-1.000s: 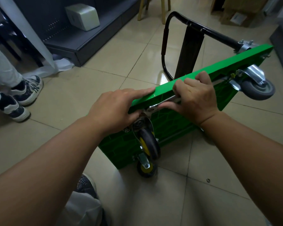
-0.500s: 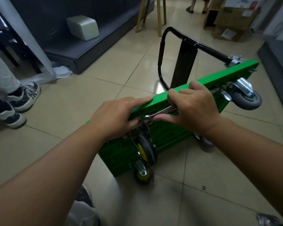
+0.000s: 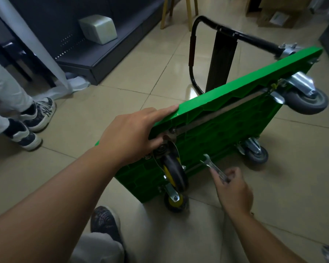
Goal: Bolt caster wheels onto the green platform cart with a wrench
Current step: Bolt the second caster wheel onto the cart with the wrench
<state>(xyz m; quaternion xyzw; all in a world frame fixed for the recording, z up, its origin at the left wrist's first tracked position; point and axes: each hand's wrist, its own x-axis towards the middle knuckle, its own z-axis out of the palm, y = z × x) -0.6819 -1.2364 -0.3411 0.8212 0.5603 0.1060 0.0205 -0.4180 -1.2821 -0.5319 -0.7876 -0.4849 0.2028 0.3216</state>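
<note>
The cart point(image 3: 235, 126) stands on its long edge on the tiled floor point(image 3: 141, 73), its ribbed green underside turned right and toward me. Its black handle point(image 3: 226, 33) lies folded out on the far side.

My left grip point(image 3: 129, 135) lies spread on the cart's upper edge at the near corner. The fingers are straight along the edge and the palm sits just above the mount of the near caster point(image 3: 174, 173), a black wheel with a yellow hub. A second yellow-hubbed caster point(image 3: 176, 201) sits below it, down on the floor. At the far end are two grey casters, one high point(image 3: 308, 100) and one low point(image 3: 254, 154) against the floor.

My right grip point(image 3: 234, 192) is low and to the right of the near caster, pinching the wrench point(image 3: 214, 168) by its shank. The open jaw of the wrench points up and left toward the lower part of the underside. I cannot tell whether it touches the plastic.

My shoe point(image 3: 104, 221) is near, below the cart. Another person's sneakers point(image 3: 36, 114) stand well apart on the left.
</note>
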